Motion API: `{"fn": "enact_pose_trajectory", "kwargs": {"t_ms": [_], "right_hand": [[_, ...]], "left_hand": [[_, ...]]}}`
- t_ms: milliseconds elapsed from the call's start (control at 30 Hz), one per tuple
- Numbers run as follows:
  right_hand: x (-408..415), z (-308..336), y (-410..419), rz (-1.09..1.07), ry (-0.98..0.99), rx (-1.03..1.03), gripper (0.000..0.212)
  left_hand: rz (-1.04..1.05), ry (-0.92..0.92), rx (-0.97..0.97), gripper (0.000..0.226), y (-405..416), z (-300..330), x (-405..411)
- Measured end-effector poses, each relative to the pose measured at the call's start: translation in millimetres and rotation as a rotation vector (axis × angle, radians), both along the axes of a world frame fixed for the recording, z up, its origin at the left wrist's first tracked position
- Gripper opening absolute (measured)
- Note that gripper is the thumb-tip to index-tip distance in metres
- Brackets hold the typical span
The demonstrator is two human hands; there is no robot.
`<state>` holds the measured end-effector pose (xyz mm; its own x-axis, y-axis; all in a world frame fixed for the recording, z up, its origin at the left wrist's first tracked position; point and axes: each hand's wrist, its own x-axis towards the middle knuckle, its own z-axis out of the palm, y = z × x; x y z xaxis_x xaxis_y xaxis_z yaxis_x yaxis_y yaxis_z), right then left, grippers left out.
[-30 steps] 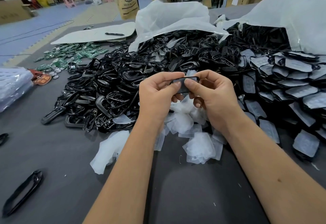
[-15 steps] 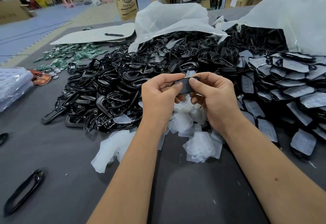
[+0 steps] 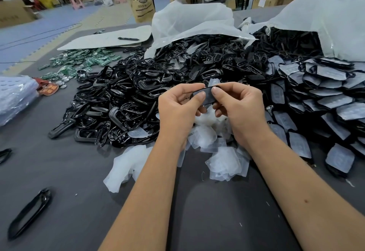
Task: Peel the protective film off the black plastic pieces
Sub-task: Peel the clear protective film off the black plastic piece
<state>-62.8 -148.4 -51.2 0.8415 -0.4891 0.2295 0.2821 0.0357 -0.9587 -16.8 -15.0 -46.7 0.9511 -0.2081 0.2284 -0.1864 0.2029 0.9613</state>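
Note:
Both hands hold one small black plastic piece (image 3: 207,96) above the table, in the middle of the view. My left hand (image 3: 177,108) pinches its left end between thumb and fingers. My right hand (image 3: 239,106) grips its right end, thumb pressed on the top face. Below the hands lies a heap of peeled clear film scraps (image 3: 209,148). A stack of film-covered black pieces (image 3: 325,100) spreads to the right. A big heap of glossy black frames (image 3: 126,100) lies to the left and behind.
Two white plastic bags (image 3: 193,23) spill black parts at the back. Green circuit boards (image 3: 83,61) lie at the far left, a bagged bundle (image 3: 13,96) at the left edge, and a loose black frame (image 3: 29,213) on the grey table (image 3: 217,221) near me.
My hands stayed together on the piece. Both thumbs have shifted slightly along its top face, and the view moved a little.

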Motion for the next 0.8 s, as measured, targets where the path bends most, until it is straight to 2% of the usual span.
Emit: {"fn": "enact_pose_trajectory", "kwargs": {"t_ms": [233, 467, 667, 800], "right_hand": [[2.1, -3.5, 3.1, -0.034, 0.027, -0.132, 0.02], [1.9, -4.1, 5.3, 0.018, 0.04, -0.171, 0.01], [0.6, 1.0, 4.0, 0.064, 0.049, 0.031, 0.015], [-0.3, 2.5, 4.0, 0.068, 0.056, 0.068, 0.016]], "left_hand": [[0.049, 0.022, 0.032, 0.02, -2.1, -3.2, 0.2], [0.036, 0.048, 0.016, 0.019, -0.8, -4.9, -0.4], [-0.023, 0.085, -0.038, 0.02, -0.4, -2.9, -1.3], [-0.034, 0.114, -0.048, 0.02, -0.2, -2.9, 0.0]]}}
